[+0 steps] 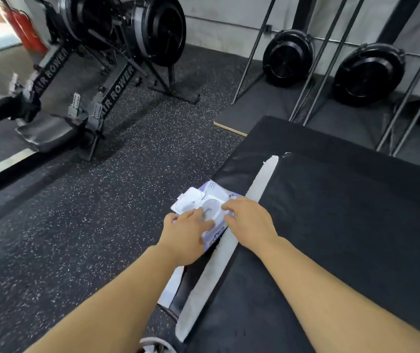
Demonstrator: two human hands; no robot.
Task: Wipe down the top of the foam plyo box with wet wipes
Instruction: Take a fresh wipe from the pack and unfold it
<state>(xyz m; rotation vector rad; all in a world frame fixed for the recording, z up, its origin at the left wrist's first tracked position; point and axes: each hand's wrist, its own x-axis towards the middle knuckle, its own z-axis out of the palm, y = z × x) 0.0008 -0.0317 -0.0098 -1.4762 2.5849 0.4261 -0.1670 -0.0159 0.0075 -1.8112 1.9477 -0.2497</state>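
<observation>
The black foam plyo box (331, 225) fills the right half of the view, with a white strip (232, 245) running along its left edge. A purple and white pack of wet wipes (198, 202) lies on the box's left edge, its white flip lid standing open. My left hand (186, 233) rests flat on the near part of the pack, holding it down. My right hand (247, 217) reaches in from the right, fingertips at the pack's opening. No wipe shows outside the pack.
Speckled black rubber floor (89, 212) lies to the left. Two air rowers (96, 80) stand at the back left. Black fan wheels (367, 72) and metal bars (323, 62) line the wall behind the box.
</observation>
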